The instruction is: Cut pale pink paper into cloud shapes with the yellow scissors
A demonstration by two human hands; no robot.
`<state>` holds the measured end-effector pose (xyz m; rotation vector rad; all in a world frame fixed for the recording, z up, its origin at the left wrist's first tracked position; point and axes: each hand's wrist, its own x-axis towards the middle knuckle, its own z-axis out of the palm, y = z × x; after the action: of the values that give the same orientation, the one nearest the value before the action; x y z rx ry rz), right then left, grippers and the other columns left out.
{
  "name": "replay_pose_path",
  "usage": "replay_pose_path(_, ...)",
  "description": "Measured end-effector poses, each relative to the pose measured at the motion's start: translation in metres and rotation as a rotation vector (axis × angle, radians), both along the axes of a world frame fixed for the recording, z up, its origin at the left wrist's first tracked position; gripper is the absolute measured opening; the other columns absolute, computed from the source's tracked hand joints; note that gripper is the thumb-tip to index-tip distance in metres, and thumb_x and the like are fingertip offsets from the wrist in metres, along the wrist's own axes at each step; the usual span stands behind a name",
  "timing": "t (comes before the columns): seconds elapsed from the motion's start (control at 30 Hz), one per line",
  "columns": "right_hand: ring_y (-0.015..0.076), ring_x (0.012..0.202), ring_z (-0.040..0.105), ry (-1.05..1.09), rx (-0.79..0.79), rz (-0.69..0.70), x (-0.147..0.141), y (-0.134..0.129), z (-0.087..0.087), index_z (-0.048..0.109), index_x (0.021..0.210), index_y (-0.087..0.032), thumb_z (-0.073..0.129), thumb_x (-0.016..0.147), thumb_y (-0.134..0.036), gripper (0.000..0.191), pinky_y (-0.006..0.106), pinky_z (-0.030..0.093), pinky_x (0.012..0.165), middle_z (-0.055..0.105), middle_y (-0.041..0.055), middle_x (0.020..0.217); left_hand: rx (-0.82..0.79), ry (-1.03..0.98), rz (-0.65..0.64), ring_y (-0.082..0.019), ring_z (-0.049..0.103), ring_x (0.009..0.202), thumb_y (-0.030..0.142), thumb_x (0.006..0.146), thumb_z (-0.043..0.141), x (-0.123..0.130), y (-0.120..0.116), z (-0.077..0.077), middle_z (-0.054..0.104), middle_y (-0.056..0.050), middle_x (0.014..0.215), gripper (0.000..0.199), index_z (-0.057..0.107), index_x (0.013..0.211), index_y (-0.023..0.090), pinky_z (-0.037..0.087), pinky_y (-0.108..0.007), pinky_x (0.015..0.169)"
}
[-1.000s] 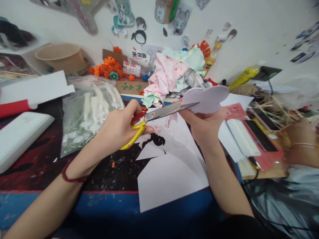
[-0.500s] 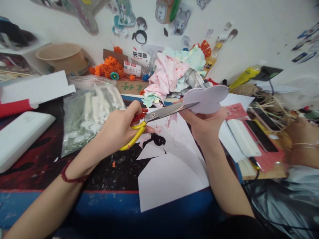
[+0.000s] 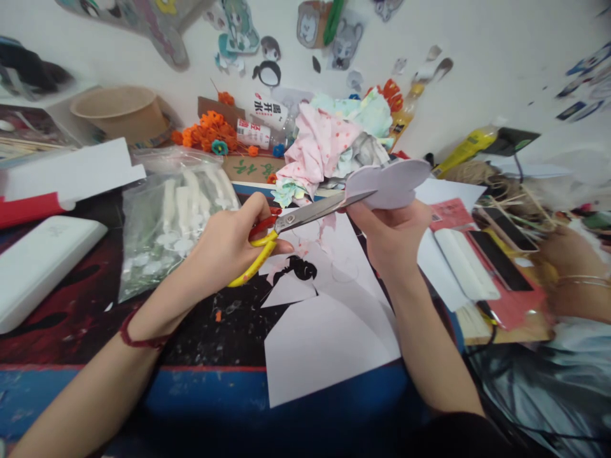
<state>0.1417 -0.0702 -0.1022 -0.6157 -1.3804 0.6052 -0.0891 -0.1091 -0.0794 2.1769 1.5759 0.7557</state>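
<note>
My left hand [image 3: 229, 245] is closed around the red and yellow handles of the scissors [image 3: 305, 217], whose blades point right. A white paper shape with rounded lobes [image 3: 394, 184] is pinched in my right hand [image 3: 396, 238], and the blade tips lie against its left edge. Beneath my hands, white paper sheets [image 3: 329, 346] lie on the dark tabletop, with a cut piece and a black printed figure [image 3: 304, 267] between them. My right fingertips are partly hidden behind the paper shape.
At left lie a clear bag of white sticks [image 3: 179, 216] and a white box [image 3: 48, 267]. Crumpled pink cloth [image 3: 317, 143] and orange flowers [image 3: 210, 130] stand behind. Phones [image 3: 501, 261] and another person's arm [image 3: 580, 273] are at right.
The paper shape and my right hand have shifted slightly left, and the shape has tilted flatter. The scissors have moved slightly left, with their blades nearer together.
</note>
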Motion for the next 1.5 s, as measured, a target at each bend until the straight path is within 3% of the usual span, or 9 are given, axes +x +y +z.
replay_pose_path(0.17, 0.0142, 0.069, 0.071, -0.002, -0.045, 0.011, -0.002, -0.001, -0.002, 0.073, 0.078, -0.024, 0.078, 0.076, -0.022, 0.005, 0.033, 0.066, 0.065, 0.073, -0.0042, 0.075, -0.012, 0.043, 0.016, -0.014, 0.052, 0.055, 0.054, 0.078, 0.066, 0.003, 0.0, 0.0, 0.057, 0.004, 0.066, 0.042, 0.037, 0.083, 0.024, 0.036, -0.026, 0.054)
replay_pose_path(0.3, 0.0145, 0.07, 0.07, 0.008, -0.036, -0.064, -0.004, -0.001, -0.003, 0.071, 0.075, -0.024, 0.078, 0.076, -0.025, 0.007, 0.033, 0.064, 0.065, 0.07, -0.0034, 0.073, -0.001, 0.113, 0.035, -0.017, 0.056, 0.059, 0.05, 0.079, 0.064, 0.004, 0.0, -0.003, 0.063, 0.001, 0.073, 0.037, 0.039, 0.088, 0.024, 0.036, -0.028, 0.055)
replay_pose_path(0.53, 0.0135, 0.07, 0.068, -0.001, -0.014, -0.09, -0.008, -0.003, -0.001, 0.069, 0.071, -0.025, 0.078, 0.075, -0.024, 0.01, 0.032, 0.062, 0.068, 0.067, -0.0046, 0.068, -0.029, 0.132, 0.079, -0.026, 0.068, 0.084, 0.043, 0.079, 0.066, 0.005, 0.0, -0.013, 0.07, -0.01, 0.111, 0.04, 0.043, 0.105, 0.024, 0.042, -0.033, 0.063)
replay_pose_path(0.77, 0.0152, 0.072, 0.07, -0.024, -0.034, -0.085, -0.014, -0.008, -0.001, 0.073, 0.076, -0.026, 0.079, 0.074, -0.024, 0.006, 0.035, 0.065, 0.07, 0.072, -0.0037, 0.073, -0.016, 0.103, 0.056, -0.026, 0.068, 0.077, 0.043, 0.084, 0.06, 0.009, -0.002, -0.019, 0.07, -0.01, 0.108, 0.039, 0.04, 0.111, 0.024, 0.043, -0.035, 0.06)
replay_pose_path(0.97, 0.0151, 0.076, 0.072, 0.008, -0.027, -0.036, -0.018, -0.01, -0.004, 0.077, 0.08, -0.026, 0.077, 0.074, -0.016, 0.011, 0.035, 0.066, 0.077, 0.073, -0.0047, 0.075, -0.118, 0.061, 0.047, -0.027, 0.068, 0.079, 0.06, 0.087, 0.049, 0.015, -0.007, -0.015, 0.067, -0.012, 0.102, 0.045, 0.036, 0.108, 0.023, 0.043, -0.036, 0.061)
replay_pose_path(1.17, 0.0148, 0.079, 0.073, 0.026, -0.007, -0.001, -0.018, -0.01, -0.004, 0.077, 0.083, -0.026, 0.077, 0.075, -0.013, 0.016, 0.033, 0.066, 0.077, 0.075, -0.0048, 0.079, -0.129, 0.097, 0.046, -0.03, 0.068, 0.08, 0.061, 0.088, 0.047, 0.014, -0.007, -0.013, 0.067, -0.011, 0.098, 0.045, 0.036, 0.109, 0.023, 0.046, -0.04, 0.065)
replay_pose_path(1.5, 0.0147, 0.074, 0.072, -0.019, 0.041, -0.055, -0.017, -0.012, -0.003, 0.078, 0.082, -0.027, 0.075, 0.076, -0.011, 0.017, 0.033, 0.065, 0.073, 0.074, -0.0048, 0.076, -0.07, 0.107, 0.02, -0.028, 0.07, 0.076, 0.057, 0.088, 0.049, 0.011, -0.006, -0.018, 0.069, -0.008, 0.095, 0.042, 0.037, 0.109, 0.023, 0.047, -0.037, 0.062)
